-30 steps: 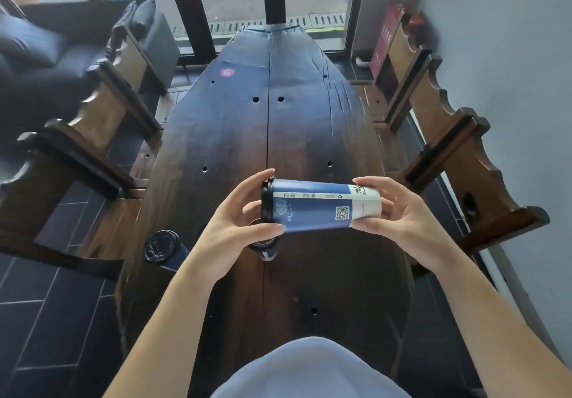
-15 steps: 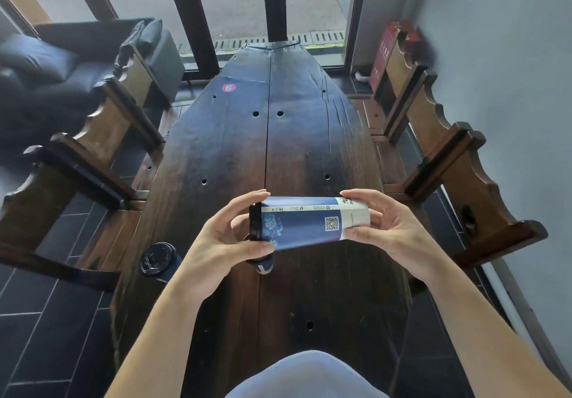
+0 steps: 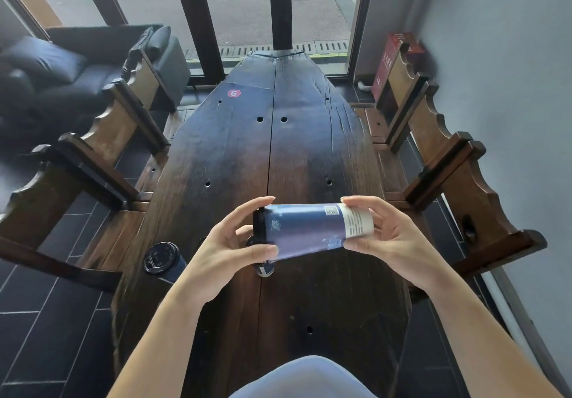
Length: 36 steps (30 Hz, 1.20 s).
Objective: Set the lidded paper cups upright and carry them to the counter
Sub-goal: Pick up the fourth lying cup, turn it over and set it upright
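Note:
A blue paper cup [image 3: 306, 230] with a black lid lies sideways in the air above the dark wooden table [image 3: 278, 149], lid to the left, white base to the right. My left hand [image 3: 226, 249] grips its lid end with thumb below and fingers above. My right hand [image 3: 393, 239] holds the base end. A second lidded blue cup [image 3: 162, 259] lies on the table's left edge, its black lid facing up at me. A third cup [image 3: 263, 269] peeks out on the table beneath the held one, mostly hidden by my left hand.
Heavy wooden benches [image 3: 102, 149] flank the table on the left and on the right [image 3: 445, 162]. A dark sofa [image 3: 62, 69] sits at the far left. Glass doors stand beyond the table's far end. A grey wall runs along the right.
The cup has rolled in my hands, so its QR code now sits near the top edge. Both hands stay on its ends and it remains sideways over the table.

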{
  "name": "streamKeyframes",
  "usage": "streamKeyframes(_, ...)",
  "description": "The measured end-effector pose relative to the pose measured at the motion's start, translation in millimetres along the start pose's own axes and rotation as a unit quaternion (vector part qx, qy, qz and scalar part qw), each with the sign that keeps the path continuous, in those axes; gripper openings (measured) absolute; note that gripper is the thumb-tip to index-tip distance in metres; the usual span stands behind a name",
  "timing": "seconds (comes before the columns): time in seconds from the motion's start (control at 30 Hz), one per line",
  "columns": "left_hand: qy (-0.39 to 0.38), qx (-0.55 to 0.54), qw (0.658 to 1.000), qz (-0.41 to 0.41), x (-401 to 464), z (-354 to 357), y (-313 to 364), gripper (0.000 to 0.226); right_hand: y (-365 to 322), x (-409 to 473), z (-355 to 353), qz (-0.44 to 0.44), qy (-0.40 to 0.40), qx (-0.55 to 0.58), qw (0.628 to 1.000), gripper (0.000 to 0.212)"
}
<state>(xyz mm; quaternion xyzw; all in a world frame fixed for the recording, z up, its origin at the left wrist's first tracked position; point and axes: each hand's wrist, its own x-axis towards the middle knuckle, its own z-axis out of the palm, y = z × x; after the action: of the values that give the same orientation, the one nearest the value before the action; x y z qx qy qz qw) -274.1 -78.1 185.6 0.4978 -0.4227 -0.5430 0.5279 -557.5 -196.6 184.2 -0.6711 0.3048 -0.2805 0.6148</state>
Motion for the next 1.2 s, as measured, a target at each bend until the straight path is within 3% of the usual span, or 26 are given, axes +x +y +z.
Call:
streamKeyframes(0.27,-0.005,0.007,1.000,0.007,-7,-1,-1,0.080,-2,-2,4,-0.001,0.009,0.007,1.000,0.054)
streamKeyframes(0.5,0.009,-0.027,1.000,0.005,-8,-3,-5,0.073,0,-5,7,-0.010,-0.002,-0.040,0.999,0.065)
streamKeyframes(0.67,-0.011,0.003,0.999,0.041,-9,-3,-5,0.070,-2,-7,8,-0.012,0.001,-0.022,1.000,0.062)
streamKeyframes(0.97,-0.003,-0.018,1.000,0.021,-10,-3,-6,0.078,0,-7,9,-0.018,0.019,-0.001,1.000,0.062)
streamKeyframes(1.2,0.024,-0.035,0.999,0.019,-10,-1,-6,0.070,2,-9,13,-0.013,0.020,0.010,1.000,0.070)
